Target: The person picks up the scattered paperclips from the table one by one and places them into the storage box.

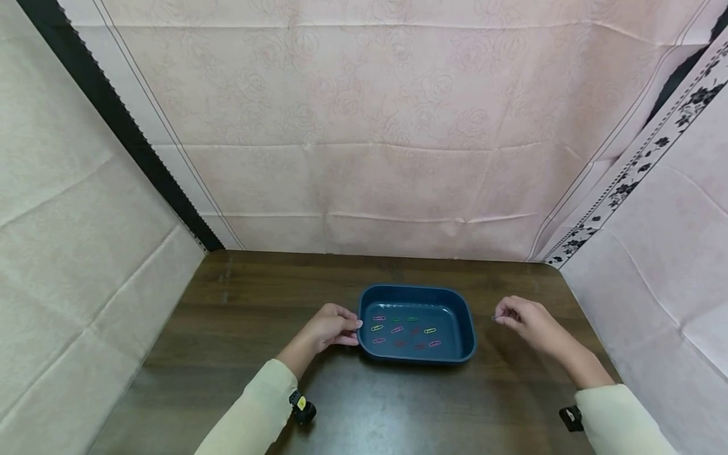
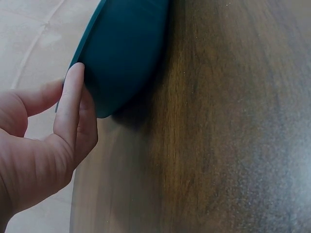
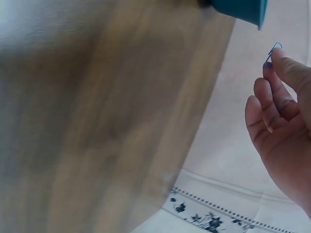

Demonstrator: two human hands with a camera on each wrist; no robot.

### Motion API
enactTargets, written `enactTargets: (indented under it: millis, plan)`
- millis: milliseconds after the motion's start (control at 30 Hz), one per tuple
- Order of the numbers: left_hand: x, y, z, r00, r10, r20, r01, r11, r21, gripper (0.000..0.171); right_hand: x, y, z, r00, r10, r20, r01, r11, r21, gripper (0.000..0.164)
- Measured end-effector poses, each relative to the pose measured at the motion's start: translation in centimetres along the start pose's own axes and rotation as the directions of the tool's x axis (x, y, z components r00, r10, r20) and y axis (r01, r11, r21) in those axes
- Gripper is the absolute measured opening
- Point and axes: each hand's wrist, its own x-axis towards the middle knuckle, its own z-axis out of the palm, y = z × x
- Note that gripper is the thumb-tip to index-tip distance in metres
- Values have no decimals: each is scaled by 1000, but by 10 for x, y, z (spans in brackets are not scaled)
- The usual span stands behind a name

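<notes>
A dark teal tray [image 1: 418,290] with rounded corners lies on the wooden table, with several paper clips [image 1: 430,330] spread over its floor in pink, yellow, green and red. At its left end, my left hand [image 1: 330,328] pinches the rim between thumb and fingers; the left wrist view shows the fingertips against the outer wall of the tray [image 2: 124,53]. To the right of the tray and apart from it, my right hand [image 1: 526,321] is held above the table. Its thumb and index finger pinch a blue paper clip [image 3: 270,57], clearest in the right wrist view.
The brown wooden table [image 1: 256,303] extends around the tray. Pale patterned cloth [image 1: 370,126] hangs behind it, and more cloth [image 1: 654,253] rises on the right with a black floral band. A black strip [image 1: 131,139] runs down on the left.
</notes>
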Motion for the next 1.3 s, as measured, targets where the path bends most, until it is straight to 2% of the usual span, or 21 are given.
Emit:
enactTargets:
  millis: [133, 333, 567, 800, 1167, 1300]
  plan:
    - [1, 0, 1, 1000, -1, 1, 1, 1000, -7, 26, 11, -7, -3, 1000, -12, 7, 12, 1000, -9, 16]
    - [1, 1, 1, 1000, -4, 3, 4, 1000, -8, 24, 28, -20, -5, 999, -18, 50, 19, 1000, -14, 13]
    - [1, 2, 0, 1000, -13, -4, 13, 1000, 1, 25, 45, -28, -2, 994, -84, 70, 84, 996, -2, 7]
    - [0, 2, 0, 1000, -11, -4, 11, 1000, -1, 25, 60, -36, 4, 984, -121, 130, 122, 993, -3, 7]
    - [0, 1, -1, 1000, -6, 4, 6, 1000, 4, 26, 83, -51, 12, 952, -196, 235, 201, 980, 4, 5]
    - [1, 1, -1, 1000, 3, 14, -3, 1000, -1, 26, 90, -55, 16, 936, -212, 280, 220, 976, 5, 10]
